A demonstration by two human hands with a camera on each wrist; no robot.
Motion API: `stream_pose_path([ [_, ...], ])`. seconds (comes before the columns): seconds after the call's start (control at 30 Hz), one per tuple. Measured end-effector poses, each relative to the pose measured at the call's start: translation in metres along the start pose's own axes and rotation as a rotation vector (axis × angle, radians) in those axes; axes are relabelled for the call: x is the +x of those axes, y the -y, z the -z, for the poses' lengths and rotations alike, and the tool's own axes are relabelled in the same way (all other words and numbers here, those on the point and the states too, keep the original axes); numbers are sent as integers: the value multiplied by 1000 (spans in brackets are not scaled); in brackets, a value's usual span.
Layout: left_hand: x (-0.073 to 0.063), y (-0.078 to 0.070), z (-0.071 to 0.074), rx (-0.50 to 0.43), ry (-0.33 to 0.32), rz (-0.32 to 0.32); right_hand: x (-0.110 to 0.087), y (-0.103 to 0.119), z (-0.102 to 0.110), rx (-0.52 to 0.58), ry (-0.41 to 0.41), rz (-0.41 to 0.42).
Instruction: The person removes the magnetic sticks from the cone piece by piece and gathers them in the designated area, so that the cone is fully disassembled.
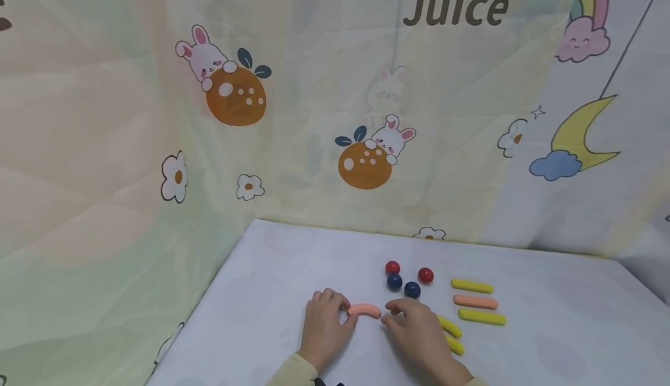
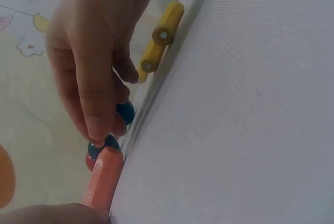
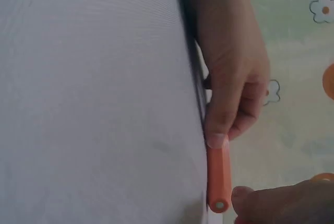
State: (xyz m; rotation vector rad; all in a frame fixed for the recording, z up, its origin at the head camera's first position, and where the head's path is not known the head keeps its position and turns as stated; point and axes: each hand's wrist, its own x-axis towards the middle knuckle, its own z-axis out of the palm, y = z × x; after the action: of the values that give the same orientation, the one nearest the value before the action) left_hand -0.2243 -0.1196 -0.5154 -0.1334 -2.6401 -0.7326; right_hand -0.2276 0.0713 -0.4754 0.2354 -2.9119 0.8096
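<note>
A curved orange magnetic stick lies on the table, and my left hand pinches its left end between thumb and fingers. Beyond the stick's right end is my right hand, its thumb and fingers apart and holding nothing. In the right wrist view the orange stick shows a round silvery disc in its near end, close to a right fingertip. Two curved yellow sticks lie partly hidden behind the right hand. Past that hand sit two blue balls and two red balls.
To the right, a yellow straight stick, an orange straight stick and another yellow straight stick lie in a row. A printed cloth hangs behind the white table.
</note>
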Motion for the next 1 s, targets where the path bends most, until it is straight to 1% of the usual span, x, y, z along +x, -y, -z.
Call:
stream_pose_path([
  [0.1,-1,0,0,-10,-7,-25,0,8,-9,-42,26,34],
  [0.2,-2,1,-1,-16,-28,-60,3,12,-15,-59,21,35],
  [0.3,-2,0,-1,-23,-35,-76,5,14,-16,-63,3,31],
  [0.47,-2,-1,0,-55,-26,-62,5,15,-15,-78,-17,21],
  [0.57,-1,-1,3,-102,-42,-26,2,17,-11,-72,-33,-5],
  [0.67,-1,-1,4,-145,-59,18,-7,17,-3,-60,-51,-44],
  [0.73,-1,-3,4,-157,-61,43,-16,15,5,-40,-52,-77],
  [0.77,-1,-3,4,-159,-56,52,-22,12,8,-33,-58,-81],
  [0.87,-1,-6,6,-161,-45,71,-39,2,16,0,-79,-113],
  [1.0,0,-6,7,-162,-58,70,-62,-18,25,38,-86,-162],
])
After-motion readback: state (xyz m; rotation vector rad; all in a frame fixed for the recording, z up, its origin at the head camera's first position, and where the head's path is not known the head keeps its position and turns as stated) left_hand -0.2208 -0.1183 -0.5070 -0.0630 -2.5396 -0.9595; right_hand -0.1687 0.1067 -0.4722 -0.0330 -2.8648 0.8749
